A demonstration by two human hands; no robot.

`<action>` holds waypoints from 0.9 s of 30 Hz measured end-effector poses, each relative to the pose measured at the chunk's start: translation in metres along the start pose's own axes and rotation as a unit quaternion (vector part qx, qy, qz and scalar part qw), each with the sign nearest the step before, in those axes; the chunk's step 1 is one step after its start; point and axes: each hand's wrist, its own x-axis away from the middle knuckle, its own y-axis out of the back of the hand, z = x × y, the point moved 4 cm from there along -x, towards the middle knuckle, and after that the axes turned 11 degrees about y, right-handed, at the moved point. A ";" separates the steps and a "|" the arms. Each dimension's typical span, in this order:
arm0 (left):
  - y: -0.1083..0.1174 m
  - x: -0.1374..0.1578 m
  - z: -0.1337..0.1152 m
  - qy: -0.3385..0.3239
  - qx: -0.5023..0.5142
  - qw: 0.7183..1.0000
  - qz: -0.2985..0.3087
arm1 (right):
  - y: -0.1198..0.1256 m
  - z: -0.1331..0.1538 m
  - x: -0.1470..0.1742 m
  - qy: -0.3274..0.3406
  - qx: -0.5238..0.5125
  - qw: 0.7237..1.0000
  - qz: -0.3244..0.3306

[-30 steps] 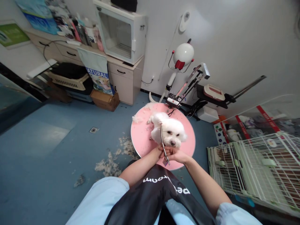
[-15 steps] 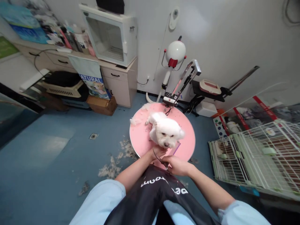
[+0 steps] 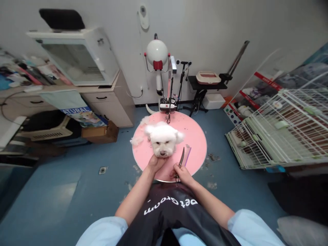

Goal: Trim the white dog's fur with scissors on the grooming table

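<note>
A fluffy white dog (image 3: 163,136) is on the round pink grooming table (image 3: 196,140), facing me. My left hand (image 3: 156,163) is under its chin, cupping the lower jaw; some of the fingers are hidden beneath the fur. In my right hand (image 3: 182,173), beside the dog, is a pair of scissors (image 3: 181,158). Their curved blades look closed and point up and away from me. Just beyond the blades, a comb with a purple edge (image 3: 188,156) lies on the tabletop.
White fur clippings (image 3: 137,140) lie along the table's left side. A grooming loop (image 3: 168,119) hangs at its back edge near a white and red dryer (image 3: 157,54). Wire cages (image 3: 276,133) stand right, a cabinet (image 3: 123,102) left. Loose hair (image 3: 214,157) dots the floor.
My view has turned rightward. The scissors have swung from pointing up-left near my left hand to pointing up-right, away from the dog. The dog's head is now straighter, still on my left hand.
</note>
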 end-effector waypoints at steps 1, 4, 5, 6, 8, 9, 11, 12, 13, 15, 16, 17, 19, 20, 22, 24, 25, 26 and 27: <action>-0.001 -0.001 -0.001 -0.006 -0.009 1.000 -0.007 | -0.006 -0.002 0.000 -0.003 -0.033 0.999 0.005; -0.003 -0.003 -0.005 -0.031 -0.035 0.998 -0.030 | -0.016 0.005 -0.004 0.051 -0.074 0.996 -0.005; -0.004 -0.004 -0.005 -0.035 -0.043 0.998 -0.034 | -0.017 0.009 -0.007 0.077 -0.065 0.995 -0.011; -0.005 -0.005 -0.006 -0.036 -0.051 0.997 -0.038 | -0.017 0.014 -0.011 0.101 -0.050 0.993 -0.018; -0.006 -0.006 -0.006 -0.036 -0.063 0.997 -0.037 | -0.015 0.022 -0.019 0.139 -0.013 0.990 -0.031; -0.006 -0.006 -0.006 -0.037 -0.068 0.997 -0.032 | -0.013 0.025 -0.022 0.152 0.005 0.988 -0.035; -0.006 -0.006 -0.007 -0.045 -0.070 0.996 -0.024 | -0.009 0.027 -0.028 0.162 0.032 0.985 -0.039; -0.006 -0.006 -0.007 -0.051 -0.069 0.996 -0.022 | -0.008 0.027 -0.030 0.161 0.039 0.985 -0.040; -0.005 -0.007 -0.007 -0.055 -0.068 0.996 -0.021 | -0.007 0.026 -0.031 0.157 0.043 0.986 -0.039; -0.004 -0.007 -0.008 -0.061 -0.069 0.996 -0.023 | -0.006 0.023 -0.033 0.150 0.043 0.987 -0.032; -0.004 -0.007 -0.008 -0.063 -0.073 0.995 -0.025 | -0.007 0.022 -0.034 0.146 0.043 0.988 -0.028; -0.003 -0.007 -0.008 -0.066 -0.079 0.994 -0.025 | -0.007 0.020 -0.035 0.143 0.044 0.988 -0.024; -0.004 -0.007 -0.010 -0.073 -0.088 0.993 -0.022 | -0.008 0.018 -0.038 0.138 0.045 0.989 -0.019; -0.005 -0.006 -0.010 -0.076 -0.092 0.993 -0.019 | -0.008 0.016 -0.039 0.136 0.042 0.990 -0.019; -0.006 -0.005 -0.011 -0.078 -0.096 0.992 -0.013 | -0.007 0.014 -0.042 0.134 0.038 0.990 -0.016; -0.006 -0.005 -0.011 -0.076 -0.101 0.992 -0.014 | -0.005 0.011 -0.045 0.134 0.040 0.990 -0.011; -0.006 -0.005 -0.011 -0.076 -0.103 0.992 -0.016 | -0.005 0.010 -0.046 0.135 0.043 0.990 -0.010; -0.005 -0.005 -0.011 -0.078 -0.103 0.991 -0.018 | -0.004 0.009 -0.046 0.136 0.045 0.990 -0.010; -0.005 -0.006 -0.011 -0.080 -0.101 0.991 -0.018 | -0.003 0.008 -0.047 0.139 0.041 0.989 -0.011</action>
